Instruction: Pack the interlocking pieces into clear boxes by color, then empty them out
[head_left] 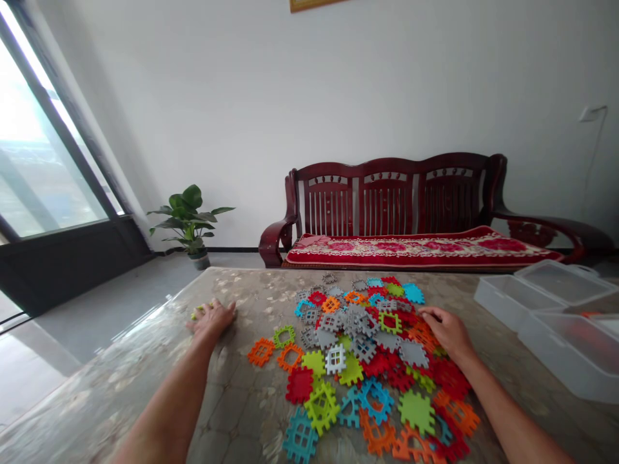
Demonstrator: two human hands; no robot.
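Observation:
My left hand (213, 317) lies on the table at the left, its fingers spread over a lime-green piece that shows only in bits between and beyond the fingertips. At the right edge of a pile of interlocking plastic tiles, my right hand (449, 330) has its fingers bent and close together. Whatever they pinch is hidden. Close to them are red tiles and an orange tile (422, 335). The pile mixes grey tiles (358, 322), green ones (416, 412), blue ones (300, 437) and red ones (300, 385), several with window-like cutouts.
Clear plastic boxes with lids (556, 341) stand at the table's right. A patterned cover lies on the table (232, 399). Beyond it is a dark red wooden bench (358, 171) with a red floral cushion (387, 250). A potted plant (188, 219) stands at the back left.

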